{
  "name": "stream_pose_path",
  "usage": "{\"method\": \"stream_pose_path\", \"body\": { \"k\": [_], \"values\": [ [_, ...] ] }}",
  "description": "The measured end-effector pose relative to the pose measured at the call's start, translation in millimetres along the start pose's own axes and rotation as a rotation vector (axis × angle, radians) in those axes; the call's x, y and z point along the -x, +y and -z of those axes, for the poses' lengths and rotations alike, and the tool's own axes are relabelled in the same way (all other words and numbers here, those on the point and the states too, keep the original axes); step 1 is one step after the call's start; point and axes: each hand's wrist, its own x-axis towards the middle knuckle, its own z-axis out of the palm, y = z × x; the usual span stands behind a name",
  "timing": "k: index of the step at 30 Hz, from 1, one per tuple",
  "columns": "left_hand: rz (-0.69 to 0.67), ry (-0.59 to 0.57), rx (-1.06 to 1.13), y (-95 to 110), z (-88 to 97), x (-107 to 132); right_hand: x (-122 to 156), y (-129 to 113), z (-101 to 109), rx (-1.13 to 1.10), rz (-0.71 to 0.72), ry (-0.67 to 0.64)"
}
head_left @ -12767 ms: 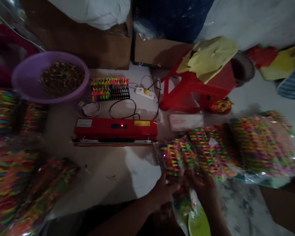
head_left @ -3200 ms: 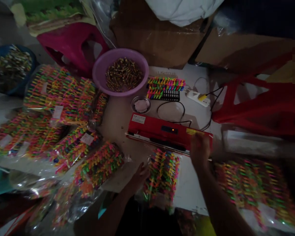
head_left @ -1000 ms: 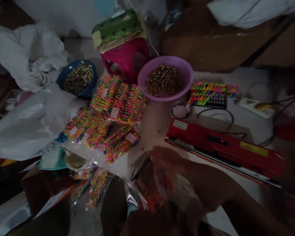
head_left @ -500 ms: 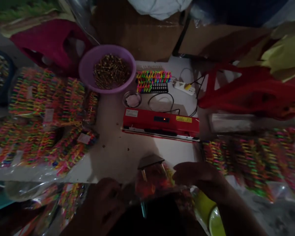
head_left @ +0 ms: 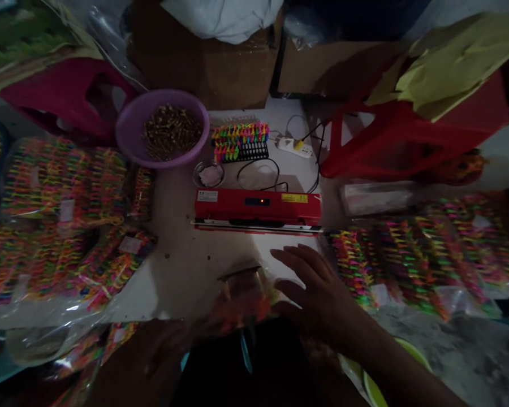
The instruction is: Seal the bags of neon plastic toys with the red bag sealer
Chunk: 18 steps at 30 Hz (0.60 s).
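A blurred bundle of orange and red pieces (head_left: 244, 305) lies at the front edge of the white table, close to my lap. A dark flat strip (head_left: 240, 272) tops it, with brass-coloured pegs beneath. My right hand (head_left: 309, 277) is just right of the bundle, its fingers spread and stretched leftward. At the bundle's lower left is my left hand (head_left: 169, 345), dark and smeared, so its fingers do not show clearly. Beyond the hands lies a red bar-shaped heat sealer (head_left: 258, 206) with a lit orange light.
Bagged colourful pieces (head_left: 68, 198) are stacked at left, with more bags (head_left: 402, 254) at right. Behind the sealer are a purple basin (head_left: 125, 135) of brass-coloured parts, a black rack (head_left: 254, 150), a small bowl (head_left: 211, 175), a power strip (head_left: 294, 148) and a red stool (head_left: 407, 147).
My right hand has moved up and left, and its fingers have spread apart. My left hand has shifted lower left and blurred. The whole view has shifted slightly.
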Motion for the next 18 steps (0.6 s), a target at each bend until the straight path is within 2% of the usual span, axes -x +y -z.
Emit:
{"method": "stream_pose_path", "body": {
  "k": [5, 9, 13, 16, 18],
  "values": [
    [-0.104, -0.182, 0.080, -28, 5.1, 4, 16, 15, 10, -0.202, 0.055, -0.114],
    [0.071, -0.073, 0.165, -22, 9.0, -3, 30, 19, 12, -0.259, 0.067, 0.044],
    [0.231, -0.102, 0.320, -18, 3.4, -7, 31, 18, 5, -0.202, 0.020, 0.104],
    [0.398, -0.071, 0.342, -33, -1.3, -3, 33, 21, 0, -0.311, 0.030, 0.138],
    [0.423, -0.094, 0.354, -48, -7.5, 0, 37, 28, -4, -0.392, -0.030, 0.138]
  ]
}}
